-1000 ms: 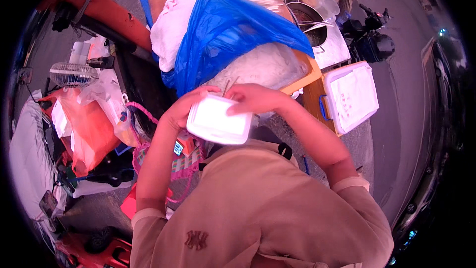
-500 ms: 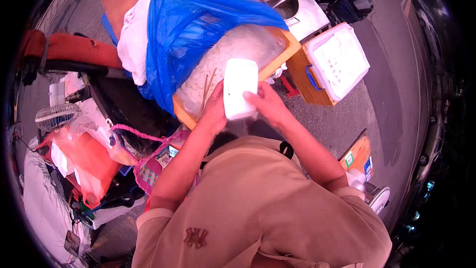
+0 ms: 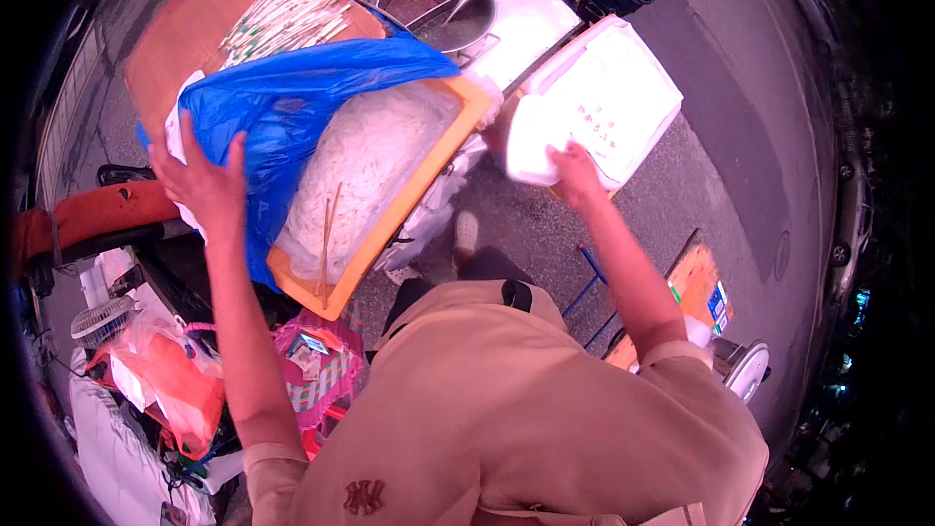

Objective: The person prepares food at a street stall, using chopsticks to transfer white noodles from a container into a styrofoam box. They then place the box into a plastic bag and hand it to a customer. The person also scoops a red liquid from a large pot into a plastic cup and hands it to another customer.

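My right hand (image 3: 577,175) grips the near edge of a white takeaway box (image 3: 531,141), held out beside a large white lidded container (image 3: 633,88). Fingers spread, my left hand (image 3: 206,180) reaches to the white cloth (image 3: 178,136) at the left edge of a blue plastic bag (image 3: 263,102); whether it touches the cloth I cannot tell. Under the bag's open side, white noodles (image 3: 355,151) fill a wooden-rimmed tray (image 3: 414,205) lined with clear plastic. A pair of chopsticks (image 3: 330,234) stands in the noodles near the tray's front corner.
Behind the tray are a brown board (image 3: 175,49) with many wrapped chopsticks (image 3: 287,19) and a metal pot (image 3: 438,2) of dark liquid. Left stand a red padded bar (image 3: 97,219), a small fan (image 3: 102,321) and a red plastic bag (image 3: 185,390). A pink basket (image 3: 321,356) sits below.
My hands have parted. The right has carried the box to the right, toward the white container; the left has let go and moved left to the cloth. The view has turned to the right.
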`<state>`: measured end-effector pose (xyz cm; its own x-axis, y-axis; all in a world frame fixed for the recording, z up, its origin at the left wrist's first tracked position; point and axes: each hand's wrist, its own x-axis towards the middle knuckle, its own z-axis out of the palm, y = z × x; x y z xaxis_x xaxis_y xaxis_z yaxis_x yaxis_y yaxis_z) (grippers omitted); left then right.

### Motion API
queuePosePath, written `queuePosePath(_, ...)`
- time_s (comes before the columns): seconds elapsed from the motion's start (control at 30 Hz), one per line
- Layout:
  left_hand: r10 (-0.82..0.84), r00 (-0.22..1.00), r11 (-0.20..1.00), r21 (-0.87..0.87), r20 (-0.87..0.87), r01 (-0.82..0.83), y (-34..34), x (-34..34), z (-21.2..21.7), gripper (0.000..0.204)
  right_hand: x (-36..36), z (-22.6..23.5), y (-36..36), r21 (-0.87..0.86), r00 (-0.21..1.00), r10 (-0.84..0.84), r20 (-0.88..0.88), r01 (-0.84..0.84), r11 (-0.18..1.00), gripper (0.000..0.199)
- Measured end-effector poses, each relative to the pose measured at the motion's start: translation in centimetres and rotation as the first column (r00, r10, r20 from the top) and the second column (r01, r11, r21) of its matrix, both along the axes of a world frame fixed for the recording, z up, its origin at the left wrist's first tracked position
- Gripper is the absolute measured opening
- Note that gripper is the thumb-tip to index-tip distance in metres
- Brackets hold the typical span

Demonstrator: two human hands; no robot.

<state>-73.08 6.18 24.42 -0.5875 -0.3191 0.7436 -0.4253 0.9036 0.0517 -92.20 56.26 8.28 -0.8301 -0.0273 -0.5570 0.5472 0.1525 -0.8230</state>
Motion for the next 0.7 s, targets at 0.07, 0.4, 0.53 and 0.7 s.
queuePosePath(0.07,0.113,0.993,0.994,-0.001,0.033,-0.113,-3.1,-1.9,-0.2,0.071,-4.9,-3.5,5.6,0.137,0.989,-0.076,-0.131,0.094,0.986,0.065)
queuePosePath(0.4,-0.458,0.877,0.425,0.902,0.145,0.073,8.2,1.4,-1.2,0.030,-10.5,-3.8,10.7,0.925,0.796,0.495,-0.348,0.204,0.321,0.057)
queuePosePath(0.53,-0.799,0.593,-0.034,0.977,0.101,-0.213,20.1,5.4,-3.4,0.020,-6.2,-8.0,5.5,0.671,0.649,0.538,-0.537,-0.058,0.739,0.027)
queuePosePath(0.7,-0.688,0.487,0.552,0.824,0.538,-0.129,23.7,7.9,-9.8,0.022,-0.5,-19.2,-4.7,-0.201,0.926,0.228,0.301,-0.172,0.964,0.019)
